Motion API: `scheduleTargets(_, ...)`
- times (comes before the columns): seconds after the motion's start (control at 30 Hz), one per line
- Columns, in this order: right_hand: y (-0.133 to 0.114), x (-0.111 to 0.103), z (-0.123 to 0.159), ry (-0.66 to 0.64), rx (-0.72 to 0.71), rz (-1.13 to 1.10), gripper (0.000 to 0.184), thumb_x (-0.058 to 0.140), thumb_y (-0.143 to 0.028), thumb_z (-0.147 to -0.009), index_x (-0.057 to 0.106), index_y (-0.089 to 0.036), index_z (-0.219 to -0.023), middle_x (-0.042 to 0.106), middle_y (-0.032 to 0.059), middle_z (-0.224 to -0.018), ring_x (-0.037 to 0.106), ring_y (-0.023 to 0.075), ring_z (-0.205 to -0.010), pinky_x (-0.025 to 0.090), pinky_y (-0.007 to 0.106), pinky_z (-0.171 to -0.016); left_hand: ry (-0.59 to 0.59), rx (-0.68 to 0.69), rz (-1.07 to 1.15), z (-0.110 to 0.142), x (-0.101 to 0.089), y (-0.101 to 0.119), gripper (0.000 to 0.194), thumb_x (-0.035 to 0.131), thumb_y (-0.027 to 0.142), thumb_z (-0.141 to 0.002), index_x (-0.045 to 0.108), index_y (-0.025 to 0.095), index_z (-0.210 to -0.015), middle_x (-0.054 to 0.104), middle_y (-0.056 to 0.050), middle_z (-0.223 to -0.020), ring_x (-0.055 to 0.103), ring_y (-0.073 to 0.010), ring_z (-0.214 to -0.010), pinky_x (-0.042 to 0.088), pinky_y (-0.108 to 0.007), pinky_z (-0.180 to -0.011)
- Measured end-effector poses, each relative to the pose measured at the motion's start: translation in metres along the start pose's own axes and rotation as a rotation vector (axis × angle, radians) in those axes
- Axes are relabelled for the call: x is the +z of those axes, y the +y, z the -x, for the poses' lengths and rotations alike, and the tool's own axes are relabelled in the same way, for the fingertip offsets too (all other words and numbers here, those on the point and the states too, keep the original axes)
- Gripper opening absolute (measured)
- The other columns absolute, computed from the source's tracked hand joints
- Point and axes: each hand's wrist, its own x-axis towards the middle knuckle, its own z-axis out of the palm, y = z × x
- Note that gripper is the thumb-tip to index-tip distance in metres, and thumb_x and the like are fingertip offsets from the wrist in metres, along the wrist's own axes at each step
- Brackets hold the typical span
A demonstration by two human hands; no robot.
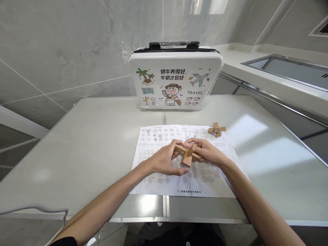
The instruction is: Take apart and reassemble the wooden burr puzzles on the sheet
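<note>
A wooden burr puzzle [188, 158] of crossed, notched bars is between my two hands, above a printed instruction sheet [153, 188]. My left hand [166, 159] grips it from the left, with the fingers behind a bar and the thumb stretched below the puzzle. From the other side my right hand [205, 150] closes its fingers on the right end of the bars. Some fingertips are hidden behind the wood. Another wooden burr puzzle [217, 129], cross-shaped and assembled, rests at the sheet's upper right corner.
A white case [151, 73] with cartoon prints and a black handle stands at the back of the white folding table [89, 143]. A pale cable [36, 206] crosses the front left corner. Tiled wall rises behind, and a counter [276, 78] lies to the right.
</note>
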Motion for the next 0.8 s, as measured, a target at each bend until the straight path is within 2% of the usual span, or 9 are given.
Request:
scheduleTargets(0.13,0.001,0.005,0.0,-0.012,-0.018,-0.034,0.048,0.072,-0.064,-0.091,0.065,-0.02,-0.109,0.045,-0.0102,-0.049,0.033,0.0076,-0.039,0.022,0.022,-0.041,0.068,-0.038,-0.047,-0.001,0.001,-0.002,0.088,0.089,0.059,-0.069,0.039,0.024,-0.133,0.049,0.006,-0.078,0.045,-0.0137,-0.063,0.035,-0.028,-0.059)
scheduleTargets(0.23,0.003,0.008,-0.001,-0.022,-0.044,-0.054,0.044,0.069,-0.062,-0.094,0.064,-0.02,-0.108,0.051,-0.0089,-0.05,0.039,0.0085,-0.037,0.027,0.022,-0.042,0.13,-0.068,-0.041,-0.001,0.001,-0.002,0.089,0.089,0.061,-0.068,0.04,0.024,-0.132,0.057,0.002,-0.085,0.053,-0.0161,-0.068,0.039,-0.028,-0.061)
scheduleTargets(0.4,0.004,0.011,-0.001,-0.04,-0.062,-0.084,0.041,0.069,-0.057,-0.095,0.063,-0.02,-0.111,0.054,-0.008,-0.05,0.041,0.0094,-0.038,0.028,0.023,-0.043,0.155,-0.075,-0.048,0.0,0.002,0.001,0.076,0.084,0.053,-0.073,0.04,0.024,-0.128,0.057,0.003,-0.083,0.054,-0.0158,-0.067,0.039,-0.028,-0.06)
scheduleTargets(0.57,0.004,0.012,0.0,-0.11,-0.086,-0.091,0.038,0.066,-0.055,-0.099,0.063,-0.02,-0.113,0.053,-0.0078,-0.046,0.041,0.0104,-0.04,0.03,0.023,-0.047,0.101,-0.021,-0.072,0.0,0.003,0.004,0.06,0.075,0.036,-0.078,0.039,0.025,-0.125,0.055,0.006,-0.079,0.053,-0.015,-0.066,0.04,-0.028,-0.06)
scheduleTargets(0.67,0.004,0.012,0.0,-0.104,-0.081,-0.109,0.037,0.066,-0.055,-0.099,0.064,-0.02,-0.112,0.051,-0.0079,-0.046,0.04,0.0103,-0.04,0.03,0.024,-0.046,0.094,-0.019,-0.067,0.001,0.002,0.004,0.06,0.073,0.033,-0.079,0.038,0.025,-0.126,0.054,0.006,-0.079,0.052,-0.0152,-0.066,0.04,-0.029,-0.06)
scheduleTargets(0.8,0.004,0.012,-0.001,-0.088,-0.067,-0.188,0.034,0.072,-0.051,-0.096,0.065,-0.021,-0.108,0.054,-0.0073,-0.053,0.04,0.0085,-0.04,0.028,0.023,-0.043,0.117,-0.035,-0.043,0.001,0.002,0.0,0.07,0.074,0.036,-0.081,0.034,0.025,-0.139,0.057,0.002,-0.086,0.056,-0.0175,-0.073,0.044,-0.031,-0.063)
